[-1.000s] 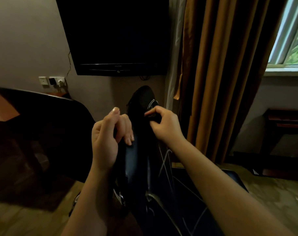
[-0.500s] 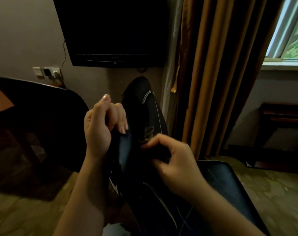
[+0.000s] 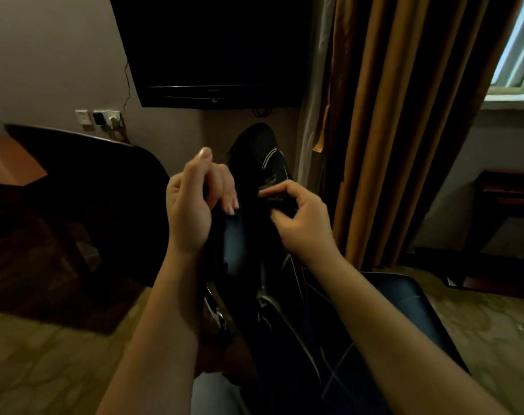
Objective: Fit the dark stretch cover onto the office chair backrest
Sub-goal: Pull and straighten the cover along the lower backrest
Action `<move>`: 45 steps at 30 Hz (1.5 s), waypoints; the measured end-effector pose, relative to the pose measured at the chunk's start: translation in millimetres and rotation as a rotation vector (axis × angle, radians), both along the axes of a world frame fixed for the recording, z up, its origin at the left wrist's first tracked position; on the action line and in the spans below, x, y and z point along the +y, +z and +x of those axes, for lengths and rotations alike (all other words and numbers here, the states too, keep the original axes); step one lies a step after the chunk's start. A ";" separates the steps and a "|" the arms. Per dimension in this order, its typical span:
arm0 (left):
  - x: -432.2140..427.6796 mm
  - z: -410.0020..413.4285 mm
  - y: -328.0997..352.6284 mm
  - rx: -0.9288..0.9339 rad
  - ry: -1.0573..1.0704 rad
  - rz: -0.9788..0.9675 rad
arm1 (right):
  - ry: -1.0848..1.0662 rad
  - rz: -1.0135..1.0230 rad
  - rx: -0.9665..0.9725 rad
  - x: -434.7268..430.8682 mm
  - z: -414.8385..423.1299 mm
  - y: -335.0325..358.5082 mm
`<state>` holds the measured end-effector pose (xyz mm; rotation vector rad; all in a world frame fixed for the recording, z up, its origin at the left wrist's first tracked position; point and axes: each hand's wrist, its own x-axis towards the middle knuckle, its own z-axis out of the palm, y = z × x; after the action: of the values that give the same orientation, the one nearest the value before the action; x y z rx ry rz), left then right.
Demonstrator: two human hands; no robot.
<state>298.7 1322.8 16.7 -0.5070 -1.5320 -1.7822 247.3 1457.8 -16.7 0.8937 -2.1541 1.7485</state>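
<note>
Cover [image 3: 240,241] is gripped by curled left hand [image 3: 191,205] and pinched by right hand [image 3: 303,220]; its edges are lost in shadow.

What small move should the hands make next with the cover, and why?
Probably pull the cover down the backrest a little, both hands together. The left hand and right hand each grip dark fabric on opposite sides near the top, so an even tug looks ready. How far it already reaches is hard to tell in the dim light.
</note>
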 end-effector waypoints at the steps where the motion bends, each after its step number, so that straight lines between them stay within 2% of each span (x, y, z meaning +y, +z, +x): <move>1: 0.2 0.5 -0.3 -0.001 -0.002 -0.004 | 0.006 0.004 -0.010 2.9 5.6 -0.8; 5: 0.9 3.0 -2.4 0.013 -0.014 -0.004 | 0.130 0.028 -0.011 28.2 48.1 -11.0; 10: 4.6 2.0 -1.1 0.035 -0.009 -0.016 | 0.205 -0.044 -0.048 52.4 94.7 -37.1; 14: 4.2 3.0 -1.3 0.035 0.004 -0.013 | 0.209 -0.052 -0.006 47.4 84.9 -30.4; 19: 2.1 2.1 0.4 0.004 0.006 -0.028 | 0.091 0.001 0.021 22.8 46.3 -9.6; 22: 3.0 2.4 -0.7 0.021 0.006 -0.028 | 0.049 -0.035 -0.003 19.4 44.1 -8.7; 30: 4.0 3.7 -6.2 0.068 -0.007 -0.040 | 0.047 -0.056 0.041 49.6 114.4 -50.8; 37: 3.0 2.9 -3.1 0.048 0.001 -0.031 | 0.106 0.008 0.082 32.8 68.5 -22.1; 41: 5.6 2.2 -2.0 0.043 0.011 -0.015 | 0.047 -0.027 0.016 18.0 42.6 -8.5; 45: 4.7 4.3 -4.4 0.048 0.011 -0.029 | 0.076 -0.057 -0.031 28.0 64.0 -19.7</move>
<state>303.0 1327.5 12.3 -0.5500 -1.5274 -1.7292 311.3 1485.7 -36.4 0.9512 -2.1036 1.8617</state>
